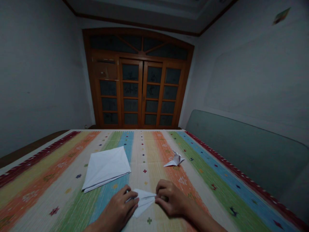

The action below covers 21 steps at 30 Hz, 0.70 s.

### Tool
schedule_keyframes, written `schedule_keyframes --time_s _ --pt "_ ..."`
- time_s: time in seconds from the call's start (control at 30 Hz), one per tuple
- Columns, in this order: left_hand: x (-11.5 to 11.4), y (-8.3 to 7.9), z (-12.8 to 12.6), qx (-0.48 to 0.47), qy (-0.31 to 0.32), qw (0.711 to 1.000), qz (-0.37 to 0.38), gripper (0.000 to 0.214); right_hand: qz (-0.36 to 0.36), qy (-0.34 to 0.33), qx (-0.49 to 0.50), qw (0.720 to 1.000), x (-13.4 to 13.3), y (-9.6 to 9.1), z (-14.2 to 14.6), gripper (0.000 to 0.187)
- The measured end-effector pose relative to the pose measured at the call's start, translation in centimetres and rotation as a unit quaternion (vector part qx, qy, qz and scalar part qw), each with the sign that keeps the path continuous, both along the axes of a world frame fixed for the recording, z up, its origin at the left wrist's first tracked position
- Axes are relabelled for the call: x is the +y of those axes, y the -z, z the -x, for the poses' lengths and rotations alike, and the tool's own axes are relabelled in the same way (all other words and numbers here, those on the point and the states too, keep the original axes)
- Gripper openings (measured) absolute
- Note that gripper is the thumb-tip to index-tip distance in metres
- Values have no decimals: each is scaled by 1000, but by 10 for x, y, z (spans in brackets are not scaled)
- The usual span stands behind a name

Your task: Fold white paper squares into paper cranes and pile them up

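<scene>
Left hand: the person's bare left hand (118, 206) is clamped on the left end of a white folded paper piece (145, 201), pressing it from above.
Right hand: the person's bare right hand (170, 198) is pinched shut on the same piece's pointed right end.
Held paper: between both hands, near the middle of the near edge, low over or resting on the cover; contact cannot be told.
Cover: a multicoloured striped woven bedspread (60, 193) carries everything.
Left of centre: a large white creased paper diamond (106, 168), well apart from the hands.
Right of centre: a small white folded paper figure (175, 160), on the orange stripe toward the far edge.
Beyond the far edge: brown wooden glazed double doors (137, 87).
Along the right edge: a long grey-green upholstered panel (241, 154).
</scene>
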<state>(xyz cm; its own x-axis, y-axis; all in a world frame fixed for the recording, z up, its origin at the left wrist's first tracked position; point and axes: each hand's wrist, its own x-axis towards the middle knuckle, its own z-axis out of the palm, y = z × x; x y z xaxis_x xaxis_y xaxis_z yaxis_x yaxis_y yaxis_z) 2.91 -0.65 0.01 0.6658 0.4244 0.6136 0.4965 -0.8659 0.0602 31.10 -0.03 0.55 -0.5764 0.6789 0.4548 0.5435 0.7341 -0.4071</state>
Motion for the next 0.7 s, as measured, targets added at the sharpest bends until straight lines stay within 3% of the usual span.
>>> schedule_keyframes --time_s 0.23,0.43,0.7 --pt "-2 -4 0 -10 -10 998 69 19 56 42 25 997 2 0 1 14" --pt "-4 -4 3 -14 -41 997 68 16 93 78 33 992 2 1 6 14" --pt "-1 -5 1 -42 -70 982 171 14 149 160 60 974 -1 -5 17 21"
